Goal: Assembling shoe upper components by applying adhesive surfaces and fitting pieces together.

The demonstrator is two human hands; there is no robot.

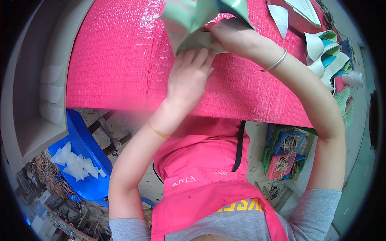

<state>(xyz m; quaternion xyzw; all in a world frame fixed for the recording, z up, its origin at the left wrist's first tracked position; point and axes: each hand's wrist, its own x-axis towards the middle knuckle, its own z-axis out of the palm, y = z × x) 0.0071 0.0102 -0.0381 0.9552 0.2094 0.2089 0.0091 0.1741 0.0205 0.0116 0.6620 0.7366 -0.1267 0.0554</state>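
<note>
At the far side of the pink table (112,72), I have a glossy pale green shoe upper (181,20) of soft leather-like sheet, folded and partly standing up. The fingers of my left hand (188,76) are curled over its near edge. My right hand (237,38), with a bangle on its wrist, is closed on the right part of the same piece; its fingertips are partly hidden in the fold. A darker green face of the material shows beside my right hand, at the top edge of the view.
White cut pieces (279,19) lie at the far right, near stacked cream uppers (327,54) with green and blue insides. A blue bin (90,148) holds translucent scraps at lower left, beside a grey shelf (24,100). Small coloured baskets (286,146) stand below the table's right side.
</note>
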